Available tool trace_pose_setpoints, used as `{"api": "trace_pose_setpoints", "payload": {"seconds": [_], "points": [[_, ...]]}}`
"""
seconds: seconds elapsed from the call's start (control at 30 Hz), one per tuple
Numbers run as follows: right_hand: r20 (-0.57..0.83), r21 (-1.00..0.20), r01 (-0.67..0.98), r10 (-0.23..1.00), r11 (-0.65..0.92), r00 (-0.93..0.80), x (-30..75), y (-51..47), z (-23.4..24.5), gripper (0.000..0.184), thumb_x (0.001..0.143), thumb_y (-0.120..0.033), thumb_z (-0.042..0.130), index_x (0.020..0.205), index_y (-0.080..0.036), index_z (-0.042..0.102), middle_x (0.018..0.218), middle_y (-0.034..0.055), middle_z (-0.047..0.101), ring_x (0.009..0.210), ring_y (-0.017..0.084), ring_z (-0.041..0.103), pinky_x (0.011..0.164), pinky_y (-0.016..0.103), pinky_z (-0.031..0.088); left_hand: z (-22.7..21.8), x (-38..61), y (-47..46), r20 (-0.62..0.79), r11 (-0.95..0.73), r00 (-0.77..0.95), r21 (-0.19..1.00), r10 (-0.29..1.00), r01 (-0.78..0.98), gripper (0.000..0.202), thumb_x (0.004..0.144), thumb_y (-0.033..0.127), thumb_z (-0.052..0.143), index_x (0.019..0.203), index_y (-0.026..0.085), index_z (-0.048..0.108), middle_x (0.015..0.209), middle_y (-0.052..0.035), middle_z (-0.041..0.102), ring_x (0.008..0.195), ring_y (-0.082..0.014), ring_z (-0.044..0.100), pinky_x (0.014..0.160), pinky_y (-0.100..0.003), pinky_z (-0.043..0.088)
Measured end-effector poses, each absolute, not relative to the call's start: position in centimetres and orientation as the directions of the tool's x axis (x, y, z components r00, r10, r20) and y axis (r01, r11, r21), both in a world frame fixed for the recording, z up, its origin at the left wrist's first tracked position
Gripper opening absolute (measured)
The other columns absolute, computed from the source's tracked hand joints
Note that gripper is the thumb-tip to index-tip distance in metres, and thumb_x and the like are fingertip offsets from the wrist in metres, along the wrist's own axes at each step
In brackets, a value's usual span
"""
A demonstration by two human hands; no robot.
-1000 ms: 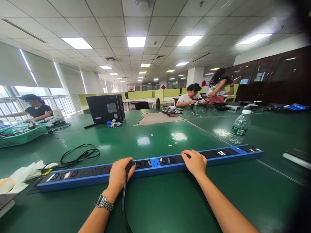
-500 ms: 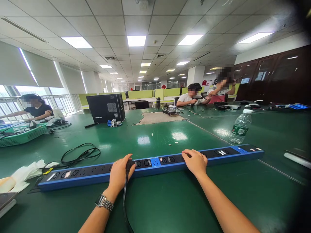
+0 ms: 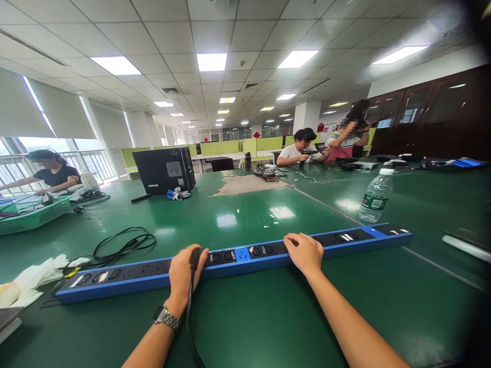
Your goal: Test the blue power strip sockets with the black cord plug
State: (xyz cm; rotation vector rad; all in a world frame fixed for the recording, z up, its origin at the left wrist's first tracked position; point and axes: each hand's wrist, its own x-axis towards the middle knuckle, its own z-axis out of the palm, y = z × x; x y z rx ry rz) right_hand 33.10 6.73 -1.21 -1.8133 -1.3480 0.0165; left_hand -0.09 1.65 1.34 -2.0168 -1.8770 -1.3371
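A long power strip (image 3: 253, 266) with blue sides and a black socket face lies across the green table in front of me. My left hand (image 3: 184, 268) is closed around the black plug (image 3: 195, 257) of a power cord (image 3: 189, 312), over the strip left of its middle. The cord hangs down from the plug toward the bottom edge. Whether the plug touches a socket, I cannot tell. Right of the middle, my right hand (image 3: 306, 252) rests on the strip with fingers bent around its edge; the fingertips are partly hidden.
A clear water bottle (image 3: 376, 197) stands behind the strip's right end. Coiled black cable (image 3: 125, 245) and crumpled tissue (image 3: 36, 278) lie at left. Farther back are a green basket (image 3: 36, 217), a black computer case (image 3: 163, 171) and gloves (image 3: 178, 193). Several people work around the table.
My view has shifted slightly. My left hand has moved a little left and raised the plug, with its fingers drawn closer around it. My right hand stays at the same stretch of the strip.
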Motion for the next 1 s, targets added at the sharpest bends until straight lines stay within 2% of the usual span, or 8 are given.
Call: {"api": "trace_pose_setpoints", "payload": {"seconds": [0.07, 0.13, 0.27, 0.47, 0.67, 0.83, 1.0], "points": [[0.445, -0.626, 0.778, 0.792, -0.058, 0.417, 33.0, 6.7, -1.0, 0.024, 0.08, -0.036, 0.053, 0.08, -0.028, 0.075, 0.103, 0.0003, 0.074, 0.119, 0.026, 0.053, 0.105, 0.044, 0.023, 2.1, 1.2, 1.6, 0.592, -0.245, -0.231, 0.612, 0.772, 0.752, 0.036, 0.088, 0.055, 0.05, 0.091, 0.022, 0.064, 0.077, -0.0004, 0.07, 0.07, -0.0168, 0.063, 0.068, -0.028, 0.047], [0.444, -0.626, 0.777, 0.792, -0.059, 0.418, 32.9, 6.6, -0.9, 0.024, 0.08, -0.035, 0.052, 0.079, -0.027, 0.075, 0.102, 0.0004, 0.074, 0.119, 0.026, 0.053, 0.105, 0.044, 0.023, 2.7, 3.2, 1.6, 0.564, -0.29, -0.225, 0.678, 0.795, 0.676, 0.035, 0.088, 0.053, 0.049, 0.096, 0.022, 0.064, 0.077, 0.0002, 0.069, 0.067, -0.0152, 0.062, 0.064, -0.025, 0.046], [0.448, -0.634, 0.772, 0.793, -0.044, 0.413, 33.0, 6.4, -0.9, 0.023, 0.08, -0.035, 0.052, 0.078, -0.027, 0.074, 0.103, 0.0001, 0.074, 0.119, 0.026, 0.053, 0.105, 0.044, 0.023, 3.1, 7.9, 2.4, 0.506, -0.346, -0.058, 0.664, 0.86, 0.663, 0.034, 0.091, 0.048, 0.044, 0.093, 0.023, 0.066, 0.078, -0.0006, 0.07, 0.071, -0.0157, 0.063, 0.066, -0.025, 0.046], [0.442, -0.638, 0.769, 0.795, -0.047, 0.415, 33.0, 6.5, -0.8, 0.024, 0.079, -0.036, 0.052, 0.077, -0.027, 0.074, 0.099, 0.0008, 0.075, 0.118, 0.026, 0.053, 0.105, 0.044, 0.022, 2.5, 10.7, 3.0, 0.478, -0.29, 0.03, 0.479, 0.878, 0.828, 0.031, 0.093, 0.048, 0.044, 0.093, 0.026, 0.065, 0.084, -0.0025, 0.072, 0.081, -0.0192, 0.066, 0.077, -0.03, 0.044], [0.441, -0.648, 0.76, 0.787, -0.053, 0.431, 32.8, 6.4, -0.6, 0.024, 0.079, -0.035, 0.051, 0.076, -0.027, 0.073, 0.099, 0.0005, 0.075, 0.118, 0.026, 0.053, 0.105, 0.043, 0.021, 1.7, 10.2, 2.9, 0.501, -0.345, 0.138, 0.349, 0.854, 0.871, 0.029, 0.091, 0.051, 0.048, 0.099, 0.025, 0.058, 0.09, -0.0027, 0.07, 0.091, -0.0214, 0.064, 0.09, -0.037, 0.042], [0.454, -0.644, 0.765, 0.798, -0.012, 0.395, 32.4, 6.0, -0.6, 0.024, 0.08, -0.035, 0.05, 0.076, -0.026, 0.073, 0.101, 0.0, 0.075, 0.118, 0.026, 0.053, 0.104, 0.043, 0.022, 1.3, 10.2, 2.9, 0.52, -0.333, 0.129, 0.321, 0.845, 0.887, 0.023, 0.093, 0.04, 0.046, 0.107, 0.024, 0.055, 0.092, -0.0037, 0.07, 0.092, -0.0219, 0.064, 0.089, -0.038, 0.042], [0.471, -0.626, 0.78, 0.801, 0.01, 0.368, 32.1, 5.9, -0.9, 0.026, 0.081, -0.035, 0.049, 0.079, -0.026, 0.073, 0.103, 0.0018, 0.074, 0.119, 0.026, 0.052, 0.105, 0.044, 0.021, 0.6, 9.8, 2.9, 0.561, -0.42, 0.234, 0.228, 0.794, 0.879, 0.029, 0.093, 0.035, 0.047, 0.118, 0.021, 0.052, 0.103, -0.0068, 0.07, 0.098, -0.0242, 0.064, 0.09, -0.042, 0.043]]}}
